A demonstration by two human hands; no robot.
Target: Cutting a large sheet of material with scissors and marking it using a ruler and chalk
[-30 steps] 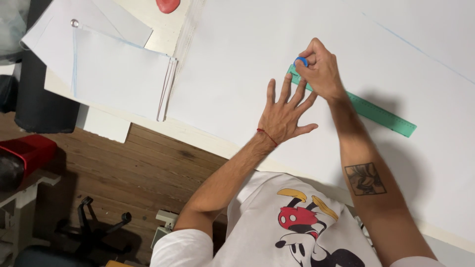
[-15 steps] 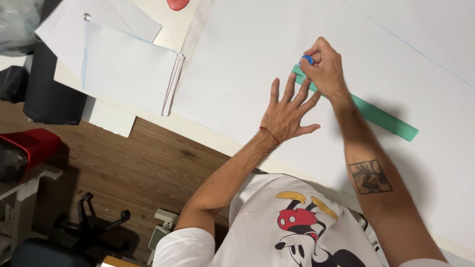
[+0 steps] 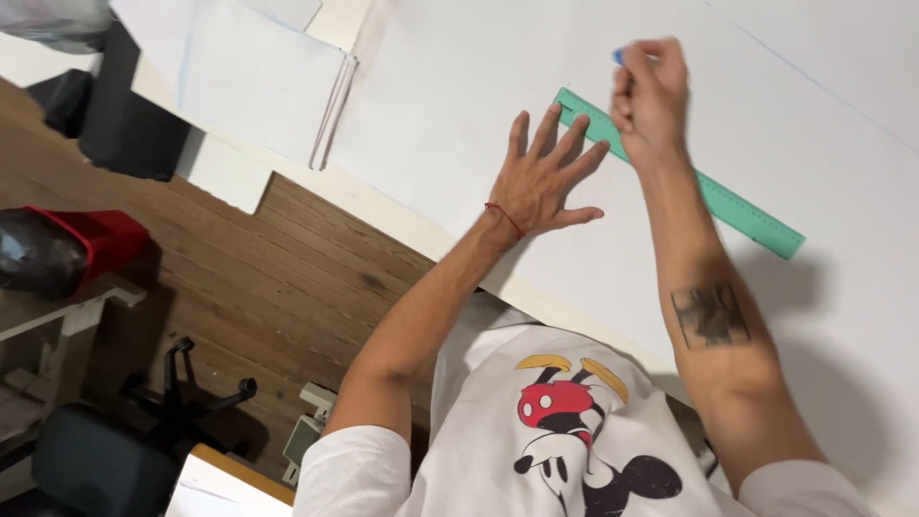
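Left to right: red bin [image 3: 91, 235] and black chair [image 3: 105, 450] sit on the wood floor [image 3: 287, 278], paper stack [image 3: 258, 91] up top. Left hand [image 3: 544, 177] lies flat, fingers spread, pinning the green ruler [image 3: 670, 168]. Right hand [image 3: 651, 96] pinches a blue pencil [image 3: 618, 56]; it's slid past the ruler's end since a second ago, so that line looks drawn. White sheet [image 3: 459, 115] covers the surface.
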